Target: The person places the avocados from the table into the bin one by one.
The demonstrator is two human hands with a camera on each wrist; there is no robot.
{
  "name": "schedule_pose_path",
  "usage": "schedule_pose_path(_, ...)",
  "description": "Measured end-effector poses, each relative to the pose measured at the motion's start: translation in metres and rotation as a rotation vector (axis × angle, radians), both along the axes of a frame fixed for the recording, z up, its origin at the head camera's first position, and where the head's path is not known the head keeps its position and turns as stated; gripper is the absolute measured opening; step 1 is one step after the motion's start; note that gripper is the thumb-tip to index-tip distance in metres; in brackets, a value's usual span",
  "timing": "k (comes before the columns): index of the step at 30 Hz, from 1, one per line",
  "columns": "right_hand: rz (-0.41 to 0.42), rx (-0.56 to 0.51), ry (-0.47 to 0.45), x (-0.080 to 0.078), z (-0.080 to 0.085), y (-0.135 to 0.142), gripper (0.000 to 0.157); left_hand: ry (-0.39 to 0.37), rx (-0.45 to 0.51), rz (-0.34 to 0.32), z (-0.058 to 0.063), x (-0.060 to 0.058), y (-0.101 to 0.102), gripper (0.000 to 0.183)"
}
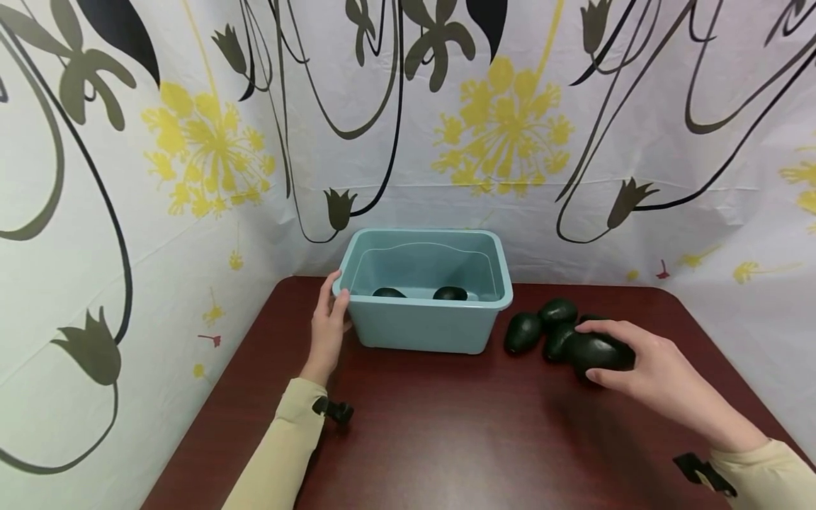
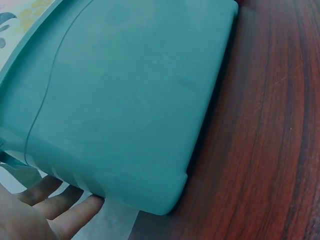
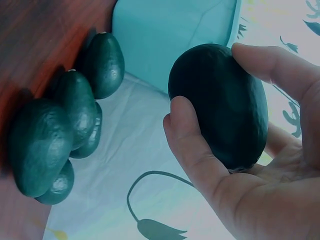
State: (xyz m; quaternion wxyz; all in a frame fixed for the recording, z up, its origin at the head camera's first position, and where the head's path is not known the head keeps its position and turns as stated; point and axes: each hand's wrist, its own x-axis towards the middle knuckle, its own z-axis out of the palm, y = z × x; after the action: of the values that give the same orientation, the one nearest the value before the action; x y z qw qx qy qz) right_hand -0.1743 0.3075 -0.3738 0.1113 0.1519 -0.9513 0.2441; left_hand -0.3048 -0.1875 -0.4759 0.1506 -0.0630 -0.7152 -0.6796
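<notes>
My right hand (image 1: pixel 663 361) grips a dark green avocado (image 1: pixel 601 352) between thumb and fingers. The right wrist view shows this avocado (image 3: pixel 220 105) lifted clear of several others. Those avocados (image 1: pixel 523 333) lie clustered on the table to the right of a light blue plastic bin (image 1: pixel 421 326), some partly hidden behind the held one. My left hand (image 1: pixel 326 333) rests against the bin's left front corner, at the rim. In the left wrist view its fairly straight fingers (image 2: pixel 65 205) touch the bin's side wall. Two avocados (image 1: pixel 450 293) are partly visible inside the bin.
The bin stands near the back edge of a dark reddish-brown wooden table (image 1: pixel 446 425). A white cloth with flower patterns (image 1: pixel 408 163) hangs behind and along the sides. Black straps with small devices (image 1: pixel 333 409) sit on both wrists.
</notes>
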Motion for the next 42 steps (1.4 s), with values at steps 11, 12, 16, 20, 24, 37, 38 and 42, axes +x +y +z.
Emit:
schedule_pose_path(11,-0.025,-0.018,-0.002,-0.007,0.011,-0.011,0.059,0.001,0.005,-0.002,0.001,0.002,0.0,0.051)
schedule_pose_path(12,-0.026,-0.017,0.005,-0.008,0.012,-0.012,0.059,0.001,0.005,-0.004,0.001,0.003,0.0,0.05)
schedule_pose_path(16,-0.03,-0.025,0.022,-0.011,0.015,-0.017,0.059,0.001,0.009,-0.009,0.001,0.003,-0.001,0.05)
schedule_pose_path(20,-0.021,-0.04,0.031,-0.013,0.018,-0.021,0.059,-0.001,0.01,-0.004,0.001,0.002,0.0,0.049)
schedule_pose_path(24,-0.011,-0.048,0.038,-0.015,0.02,-0.024,0.059,0.012,0.013,-0.003,0.0,0.001,0.001,0.049)
schedule_pose_path(37,-0.014,-0.064,0.094,-0.022,0.03,-0.03,0.064,0.029,0.017,-0.005,-0.002,0.001,0.001,0.054)
schedule_pose_path(38,-0.015,-0.062,0.092,-0.022,0.031,-0.031,0.065,0.028,0.017,-0.005,-0.002,0.0,0.001,0.054)
schedule_pose_path(42,-0.009,-0.062,0.096,-0.023,0.035,-0.034,0.065,0.027,0.013,0.0,-0.002,0.0,0.001,0.054)
